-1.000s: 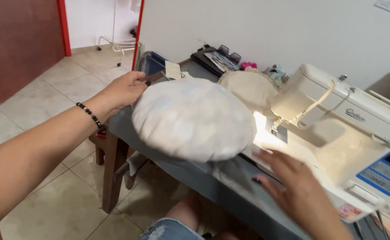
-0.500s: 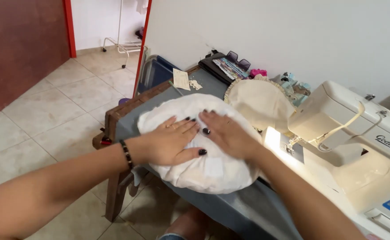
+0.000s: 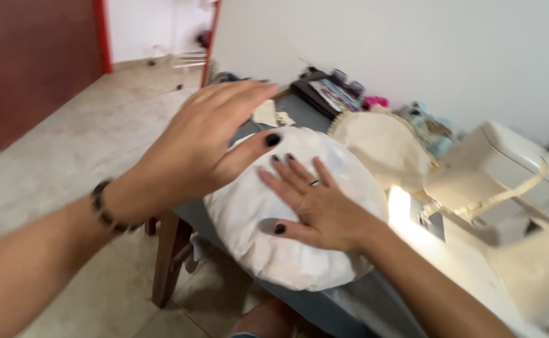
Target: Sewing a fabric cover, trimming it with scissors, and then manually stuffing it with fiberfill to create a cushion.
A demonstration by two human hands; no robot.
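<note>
- White round fabric pad (image 3: 268, 231) lies on the grey table (image 3: 343, 307), overhanging its near edge.
- Our right hand (image 3: 315, 203) rests flat on the pad, fingers spread, gripping nothing.
- Our left hand (image 3: 202, 147) hovers above the pad's far-left side, open, fingers together, holding nothing; blurred.
- Cream round fabric piece (image 3: 384, 144) sits just beyond the pad.
- Sewing machine (image 3: 506, 181) to the right, its lamp lit.
- Wooden table leg (image 3: 165, 263) below left.

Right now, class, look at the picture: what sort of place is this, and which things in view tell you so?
Probably a home sewing corner. A cream sewing machine with its work light on stands on a grey table, the right hand lies flat on a round white fabric piece, and the floor is tiled.
</note>
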